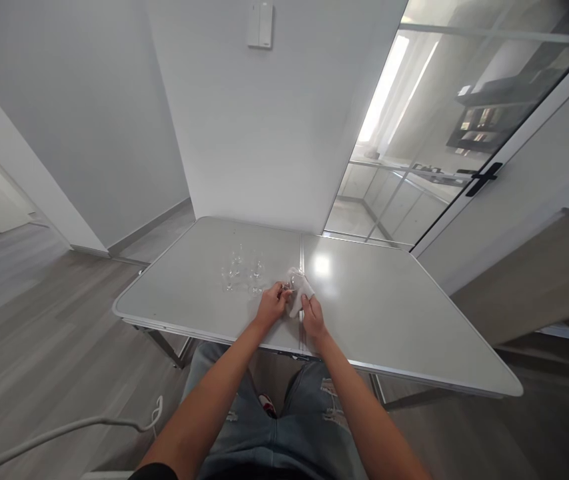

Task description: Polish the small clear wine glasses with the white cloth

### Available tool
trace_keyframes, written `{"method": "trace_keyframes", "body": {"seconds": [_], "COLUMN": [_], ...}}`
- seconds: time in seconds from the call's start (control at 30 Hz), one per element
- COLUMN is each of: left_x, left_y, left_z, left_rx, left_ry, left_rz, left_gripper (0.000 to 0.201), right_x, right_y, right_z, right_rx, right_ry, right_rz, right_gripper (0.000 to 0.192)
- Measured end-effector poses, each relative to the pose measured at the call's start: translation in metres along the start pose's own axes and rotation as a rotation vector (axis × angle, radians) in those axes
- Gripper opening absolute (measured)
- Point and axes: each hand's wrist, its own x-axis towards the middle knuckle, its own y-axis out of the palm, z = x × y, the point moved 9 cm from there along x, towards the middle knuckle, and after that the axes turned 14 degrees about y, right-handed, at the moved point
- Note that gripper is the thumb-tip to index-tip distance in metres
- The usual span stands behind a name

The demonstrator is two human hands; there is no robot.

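Over the seam of the folding table (364, 313), my left hand (272, 302) is closed on a small clear glass (294, 280), apparently by its lower part. In my right hand (313, 315) is a white cloth or tissue (303, 297), pinched with the thumb on top and pressed against the glass. Part of the glass is hidden by the cloth and my fingers. To the left of my left hand stand several clear stemmed glasses (256, 270), grouped close together; their outlines are faint against the pale top.
A white wall (254, 133) with a switch (260, 25) rises behind the table. Right of it is a glass-paned door (399, 133) with a black handle (484, 179). A grey hose or cable (89, 421) runs at the lower left. My knees are under the table's front edge.
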Motion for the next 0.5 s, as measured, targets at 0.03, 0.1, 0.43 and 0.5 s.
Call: {"method": "trace_keyframes", "body": {"seconds": [0.03, 0.1, 0.43, 0.5], "left_x": [0.0, 0.0, 0.001, 0.0], "left_y": [0.0, -0.002, -0.003, 0.0], "left_z": [-0.001, -0.001, 0.0, -0.001], "left_rx": [-0.003, -0.013, 0.061, 0.104], "left_ry": [0.004, 0.007, 0.047, 0.085], "left_rz": [-0.001, -0.013, -0.007, 0.042], "left_gripper": [0.028, 0.029, 0.025, 0.021], "right_x": [-0.004, -0.014, -0.043, -0.045], "right_y": [0.001, 0.006, 0.047, 0.05], "right_z": [0.007, 0.026, 0.059, 0.058], "right_rx": [-0.073, -0.199, -0.78, -0.833], "right_ry": [-0.064, -0.218, -0.694, -0.711], "right_rz": [-0.022, -0.03, 0.103, 0.099], "right_gripper": [0.045, 0.053, 0.061, 0.062]}}
